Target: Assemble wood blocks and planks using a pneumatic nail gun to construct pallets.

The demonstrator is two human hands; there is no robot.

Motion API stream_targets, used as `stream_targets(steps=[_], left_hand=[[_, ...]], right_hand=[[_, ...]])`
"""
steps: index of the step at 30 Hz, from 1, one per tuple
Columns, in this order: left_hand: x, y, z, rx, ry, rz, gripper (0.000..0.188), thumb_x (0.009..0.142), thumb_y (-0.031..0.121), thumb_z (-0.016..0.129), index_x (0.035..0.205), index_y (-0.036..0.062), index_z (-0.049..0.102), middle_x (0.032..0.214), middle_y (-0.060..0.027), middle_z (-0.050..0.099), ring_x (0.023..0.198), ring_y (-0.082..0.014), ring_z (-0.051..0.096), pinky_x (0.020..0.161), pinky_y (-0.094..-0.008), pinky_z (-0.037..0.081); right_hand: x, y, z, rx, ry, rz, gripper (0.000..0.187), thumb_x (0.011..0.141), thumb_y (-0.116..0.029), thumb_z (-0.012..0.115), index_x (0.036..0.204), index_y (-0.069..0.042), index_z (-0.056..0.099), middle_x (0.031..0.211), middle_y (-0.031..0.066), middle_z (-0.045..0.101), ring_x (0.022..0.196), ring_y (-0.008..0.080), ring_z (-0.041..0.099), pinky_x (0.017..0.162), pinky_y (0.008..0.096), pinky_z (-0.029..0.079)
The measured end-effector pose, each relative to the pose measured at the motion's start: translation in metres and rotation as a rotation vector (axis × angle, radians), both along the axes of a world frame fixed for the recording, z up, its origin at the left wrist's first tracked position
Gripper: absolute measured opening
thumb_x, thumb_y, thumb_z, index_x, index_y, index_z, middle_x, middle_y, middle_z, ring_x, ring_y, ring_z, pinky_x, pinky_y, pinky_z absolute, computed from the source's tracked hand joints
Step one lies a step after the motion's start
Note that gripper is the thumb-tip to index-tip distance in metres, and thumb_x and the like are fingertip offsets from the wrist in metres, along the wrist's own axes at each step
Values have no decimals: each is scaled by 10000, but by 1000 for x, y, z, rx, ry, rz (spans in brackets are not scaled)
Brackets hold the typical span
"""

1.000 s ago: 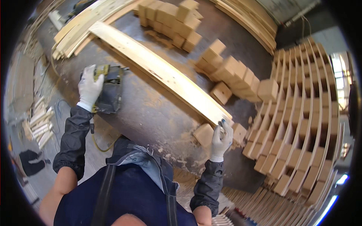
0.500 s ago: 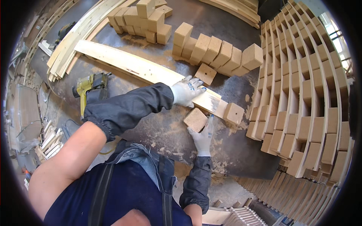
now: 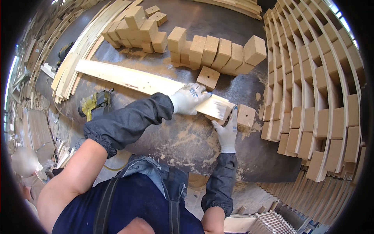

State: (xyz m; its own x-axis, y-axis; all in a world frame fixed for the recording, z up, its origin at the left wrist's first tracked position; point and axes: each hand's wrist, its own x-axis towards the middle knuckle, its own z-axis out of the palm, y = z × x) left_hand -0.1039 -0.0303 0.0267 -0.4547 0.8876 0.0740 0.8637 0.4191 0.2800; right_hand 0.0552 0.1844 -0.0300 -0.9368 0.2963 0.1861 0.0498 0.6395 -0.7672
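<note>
A long pale wooden board lies slantwise across the dark worktable. My left hand, in a white glove, grips the board near its right end, fingers over the far edge. At that end my right hand, also gloved, closes around a brown pressed-wood block tucked under the board. Its thumb is on the near side and its fingers reach the board's end; most of the block is hidden. One loose block with a hole sits just right of the right hand. Another holed block lies beyond the board.
A row of brown blocks and a block pile stand farther back. A yellow-green nail gun rests left of my left arm. Pale strips are stacked at far left. A tall stack of slats and blocks borders the right.
My right hand has brought the block from the board's near side to beneath its right end. The left hand stays on the board.
</note>
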Motion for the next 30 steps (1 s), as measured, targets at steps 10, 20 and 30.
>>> stream_targets(steps=[10, 20, 30], left_hand=[[14, 22, -15, -3, 23, -23, 853, 762, 396, 819, 1464, 39, 490, 1420, -220, 522, 1347, -387, 482, 1150, -547, 346], [13, 25, -5, -33, -38, -3, 776, 759, 402, 818, 1389, 47, 537, 1392, -232, 546, 1301, -416, 517, 1118, -545, 394], [13, 28, -4, -67, -56, 38, 781, 734, 392, 848, 1381, 69, 553, 1390, -241, 535, 1320, -424, 500, 1140, -552, 377]], right_hand=[[11, -18, -36, -195, 88, -167, 614, 852, -90, 796, 1413, 32, 579, 1398, 155, 621, 1284, 263, 580, 1105, 380, 432], [7, -19, -50, -325, 205, -178, 516, 837, -74, 770, 1332, -1, 643, 1284, 121, 660, 1206, 259, 604, 1075, 384, 444], [9, -18, -53, -148, 278, -190, 479, 764, -140, 858, 1193, -45, 666, 1172, 131, 684, 1064, 342, 625, 918, 438, 518]])
